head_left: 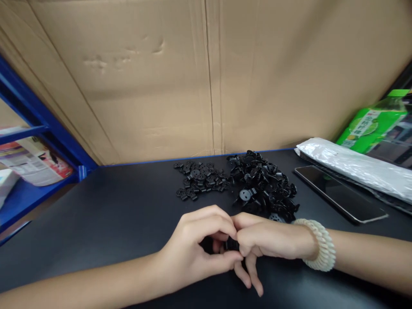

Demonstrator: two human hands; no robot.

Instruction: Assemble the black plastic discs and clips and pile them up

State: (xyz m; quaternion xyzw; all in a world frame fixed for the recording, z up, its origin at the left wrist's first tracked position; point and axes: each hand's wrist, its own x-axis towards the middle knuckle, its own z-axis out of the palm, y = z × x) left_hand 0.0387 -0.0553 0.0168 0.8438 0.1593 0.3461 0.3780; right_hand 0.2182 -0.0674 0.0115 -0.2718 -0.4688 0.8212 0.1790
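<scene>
Near the front of the black table (135, 201), my left hand (196, 249) and my right hand (267, 240) meet, fingertips touching. Between them is a small black plastic part (231, 244), mostly covered by the fingers. Thumb and forefinger of the left hand pinch it from one side, while the right hand's closed fingers grip it from the other. Beyond my hands lie two heaps of black plastic pieces: a lower pile of small flat parts (202, 178) on the left, and a taller pile of round-headed parts (264, 182) on the right.
A phone (337, 193) lies at the right, beside a silvery-white plastic package (360, 167). Behind it leans a green-labelled bottle (370, 126). A cardboard wall (154, 86) closes off the back. On the left stands a blue metal shelf (41, 189) holding packets. My right wrist wears a coiled band (318, 244).
</scene>
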